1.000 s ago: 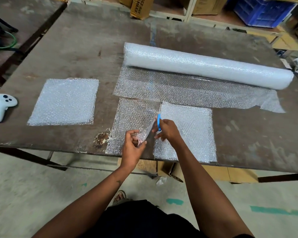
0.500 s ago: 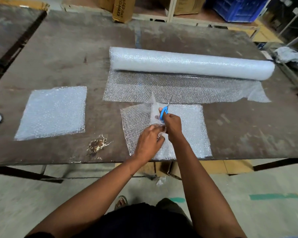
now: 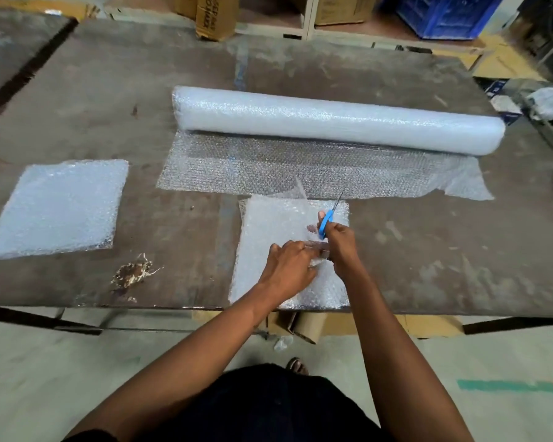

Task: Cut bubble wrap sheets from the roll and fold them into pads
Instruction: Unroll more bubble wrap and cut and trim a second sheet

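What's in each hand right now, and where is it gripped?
Right hand holds the scissors by the blue handles, blades pointing away. Left hand presses on the folded bubble wrap pad; whether it pinches it is unclear.

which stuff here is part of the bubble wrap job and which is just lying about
Job: bubble wrap roll, folded pad under the left hand, scissors in the right hand, finished pad.

Lying about: cardboard box, blue crate, table stain.

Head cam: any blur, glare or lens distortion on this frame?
Head view: motion smear at the far edges and over the left hand; the table front edge bows from the wide lens; the bubble wrap roll shows specular glints, not blown out; the scissors stay readable.
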A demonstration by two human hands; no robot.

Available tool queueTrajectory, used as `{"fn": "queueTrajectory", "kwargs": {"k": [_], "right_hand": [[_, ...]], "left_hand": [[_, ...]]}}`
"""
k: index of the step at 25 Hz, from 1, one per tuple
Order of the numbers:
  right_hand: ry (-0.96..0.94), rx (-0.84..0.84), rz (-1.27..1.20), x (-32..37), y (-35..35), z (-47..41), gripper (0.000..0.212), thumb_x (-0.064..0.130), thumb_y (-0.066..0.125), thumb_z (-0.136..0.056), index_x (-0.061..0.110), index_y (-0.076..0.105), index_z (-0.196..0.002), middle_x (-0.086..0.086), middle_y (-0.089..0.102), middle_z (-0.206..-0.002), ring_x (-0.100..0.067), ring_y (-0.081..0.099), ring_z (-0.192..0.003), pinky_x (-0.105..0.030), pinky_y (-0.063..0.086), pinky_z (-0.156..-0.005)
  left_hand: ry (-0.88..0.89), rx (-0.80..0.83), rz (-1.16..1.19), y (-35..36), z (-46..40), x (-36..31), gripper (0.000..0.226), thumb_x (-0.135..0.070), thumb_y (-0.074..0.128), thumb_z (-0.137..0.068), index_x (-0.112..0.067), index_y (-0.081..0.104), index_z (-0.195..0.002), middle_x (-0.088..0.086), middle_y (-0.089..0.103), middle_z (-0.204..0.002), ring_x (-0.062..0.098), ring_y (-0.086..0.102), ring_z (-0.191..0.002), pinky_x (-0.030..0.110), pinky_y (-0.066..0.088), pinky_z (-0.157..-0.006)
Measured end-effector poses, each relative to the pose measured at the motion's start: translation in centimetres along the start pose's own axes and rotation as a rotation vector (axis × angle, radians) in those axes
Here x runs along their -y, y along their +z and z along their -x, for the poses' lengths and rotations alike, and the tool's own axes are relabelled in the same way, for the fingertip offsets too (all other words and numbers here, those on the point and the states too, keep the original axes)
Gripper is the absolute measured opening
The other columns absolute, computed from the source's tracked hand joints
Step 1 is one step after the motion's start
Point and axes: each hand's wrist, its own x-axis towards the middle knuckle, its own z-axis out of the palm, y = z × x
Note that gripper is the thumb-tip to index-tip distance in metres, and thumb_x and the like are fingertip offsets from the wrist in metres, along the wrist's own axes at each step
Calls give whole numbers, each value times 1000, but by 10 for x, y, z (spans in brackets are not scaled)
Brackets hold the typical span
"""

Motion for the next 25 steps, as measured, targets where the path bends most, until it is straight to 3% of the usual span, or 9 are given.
{"fn": "queueTrajectory", "kwargs": {"k": [4,7,8,10,15,18,20,22,25], "right_hand": [[-23,0,161,-7,-23,-13,32,37,72,-102,14,71,-79,-2,81,-88,-17,76,-86,-28,46,-61],[-77,-72,299,-20,-34,-25,59,64,72,-91,12,65,-64,5,62,-60,-22,73,-68,-34,43,-60],[-104,-93,379,-22,-37,-25,62,68,69,-90,9,67,-68,2,61,-60,-23,68,-63,-35,42,-61],[-182,-173,566,-20,-42,-18,49,55,64,-99,10,70,-83,0,65,-67,-24,64,-66,-32,38,-62],[-517,-286,667,-4,-46,8,28,35,63,-106,8,61,-100,-1,59,-80,-26,52,-71,-34,24,-64],[-692,-239,652,-2,-45,15,21,26,65,-105,7,58,-103,-4,58,-87,-27,53,-75,-33,30,-67],[-683,-101,611,-1,-47,16,19,26,64,-105,10,56,-102,-4,63,-87,-24,57,-74,-33,34,-64],[-572,48,705,-3,-50,10,22,33,63,-105,14,54,-99,-3,64,-84,-26,61,-74,-35,32,-63],[-495,145,868,-9,-63,3,26,38,64,-105,12,61,-109,-1,61,-83,-25,57,-79,-34,25,-65]], "left_hand": [[-23,97,-106,18,-5,-21,50,-32,58,-101,-37,51,-150,4,59,-135,27,53,-129,44,35,-104],[3,103,-206,33,-4,-27,56,-24,60,-97,-38,50,-150,4,57,-122,26,53,-119,43,36,-96],[11,97,-233,37,-2,-29,58,-23,62,-96,-38,50,-151,5,57,-119,26,53,-115,43,37,-95],[17,90,-259,47,4,-33,61,-25,67,-93,-35,51,-151,5,57,-118,26,56,-111,42,40,-94],[-34,8,-91,59,13,-45,64,-62,47,-91,-23,58,-141,2,62,-117,24,63,-104,41,47,-92],[2,-80,60,65,16,-52,52,-61,49,-95,-21,59,-126,-2,64,-108,24,67,-87,38,53,-77],[14,-175,114,69,21,-52,36,-49,49,-99,-22,58,-122,-3,63,-106,25,67,-80,37,54,-69],[-142,-289,121,70,24,-47,31,-38,51,-99,-22,58,-124,-4,62,-109,24,67,-83,38,52,-72],[-618,-373,13,66,26,-34,45,-44,64,-94,-19,52,-130,5,53,-120,26,58,-102,44,46,-87]]}}
